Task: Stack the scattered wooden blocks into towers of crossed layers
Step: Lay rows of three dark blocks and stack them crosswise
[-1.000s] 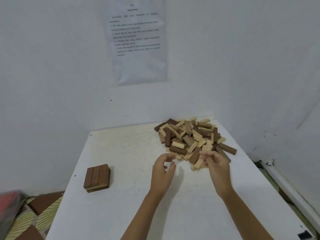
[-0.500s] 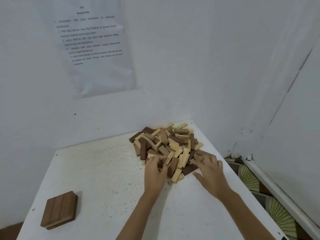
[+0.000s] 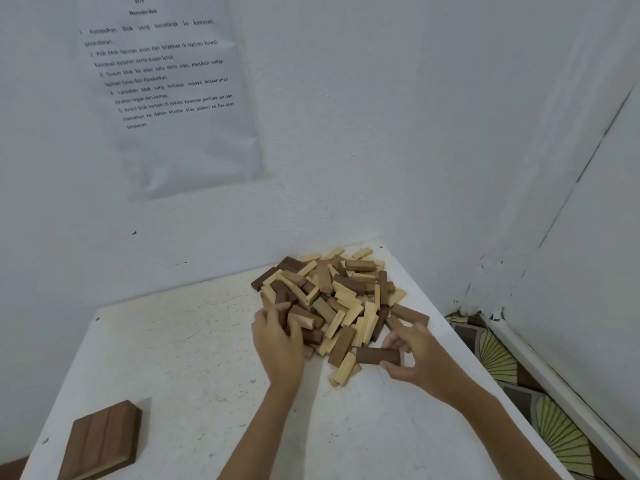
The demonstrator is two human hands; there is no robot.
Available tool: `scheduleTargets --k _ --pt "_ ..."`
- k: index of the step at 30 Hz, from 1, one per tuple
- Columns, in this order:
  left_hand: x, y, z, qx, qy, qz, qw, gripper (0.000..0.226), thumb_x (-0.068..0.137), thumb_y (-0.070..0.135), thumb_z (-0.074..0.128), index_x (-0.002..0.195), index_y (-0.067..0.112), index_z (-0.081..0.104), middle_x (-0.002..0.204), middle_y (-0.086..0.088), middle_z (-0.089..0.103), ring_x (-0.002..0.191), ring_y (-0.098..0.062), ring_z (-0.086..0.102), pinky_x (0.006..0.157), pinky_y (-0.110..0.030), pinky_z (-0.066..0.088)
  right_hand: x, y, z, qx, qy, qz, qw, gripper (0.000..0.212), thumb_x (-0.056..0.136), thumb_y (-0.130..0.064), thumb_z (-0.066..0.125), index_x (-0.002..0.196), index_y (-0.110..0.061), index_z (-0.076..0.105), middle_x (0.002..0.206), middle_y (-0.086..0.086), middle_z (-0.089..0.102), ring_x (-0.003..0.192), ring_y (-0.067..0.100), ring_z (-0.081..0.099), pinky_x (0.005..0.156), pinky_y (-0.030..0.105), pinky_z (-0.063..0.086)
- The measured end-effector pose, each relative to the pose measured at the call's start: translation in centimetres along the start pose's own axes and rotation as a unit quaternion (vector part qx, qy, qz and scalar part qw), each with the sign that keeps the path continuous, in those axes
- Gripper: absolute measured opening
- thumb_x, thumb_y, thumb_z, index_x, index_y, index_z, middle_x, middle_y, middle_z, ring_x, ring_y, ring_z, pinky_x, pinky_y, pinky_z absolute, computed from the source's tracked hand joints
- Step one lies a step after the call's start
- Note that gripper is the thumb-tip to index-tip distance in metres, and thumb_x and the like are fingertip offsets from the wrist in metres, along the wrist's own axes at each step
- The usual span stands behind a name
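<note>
At pile (image 3: 341, 292) — R hand (image 3: 420, 358) grips dark block (image 3: 375, 355).

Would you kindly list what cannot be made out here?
Head view.
- Left hand: its back hides what, if anything, it grips in the heap of light and dark wooden blocks.
- Flat dark brown wooden stack: corner cut by the bottom edge.
- Printed white wall sheet: top cut by the upper edge.

You have bare tabletop (image 3: 180, 355) between the block pile (image 3: 341, 296) and the low dark stack (image 3: 104, 439) at the near left corner. Walls (image 3: 433, 168) stand close behind and right of the pile; its left side lies open.
</note>
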State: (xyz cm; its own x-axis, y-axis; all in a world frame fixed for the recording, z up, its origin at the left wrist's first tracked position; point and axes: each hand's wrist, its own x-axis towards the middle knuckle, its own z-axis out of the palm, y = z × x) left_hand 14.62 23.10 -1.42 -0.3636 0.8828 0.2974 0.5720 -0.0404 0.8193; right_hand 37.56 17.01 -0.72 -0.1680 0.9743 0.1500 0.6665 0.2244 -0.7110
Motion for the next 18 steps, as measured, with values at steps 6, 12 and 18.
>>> scheduleTargets --k 6,12,18 --pt "3.1 -0.9 0.5 -0.003 -0.044 -0.064 0.997 0.028 0.093 0.012 0.060 0.120 0.008 0.058 0.111 -0.009 0.060 0.105 -0.026 0.056 0.092 -0.042 0.049 0.7 -1.5 0.2 0.160 0.074 0.034 0.984 0.028 0.072 -0.012 0.083 0.097 -0.021 0.072 0.078 -0.007 0.064 0.070 0.002 0.054 0.064 0.012 0.044" --pt "4.0 -0.8 0.7 -0.001 -0.017 -0.103 0.995 0.035 0.096 0.015 0.054 0.128 0.001 0.053 0.110 -0.017 0.054 0.097 -0.027 0.053 0.082 -0.035 0.044 2.2 -1.8 1.1 0.320 0.095 0.149 0.931 0.014 0.089 -0.011 0.066 0.101 -0.018 0.068 0.089 -0.001 0.072 0.087 0.008 0.066 0.076 0.015 0.050" --pt "2.8 1.8 1.5 -0.079 0.006 -0.089 0.993 0.027 0.098 0.000 0.032 0.117 -0.008 0.049 0.110 -0.022 0.046 0.079 0.002 0.042 0.065 -0.019 0.030 3.4 -1.9 0.7 0.423 0.130 0.147 0.885 0.019 0.102 -0.014 0.042 0.111 -0.006 0.057 0.079 0.014 0.061 0.077 0.024 0.062 0.074 0.032 0.052"
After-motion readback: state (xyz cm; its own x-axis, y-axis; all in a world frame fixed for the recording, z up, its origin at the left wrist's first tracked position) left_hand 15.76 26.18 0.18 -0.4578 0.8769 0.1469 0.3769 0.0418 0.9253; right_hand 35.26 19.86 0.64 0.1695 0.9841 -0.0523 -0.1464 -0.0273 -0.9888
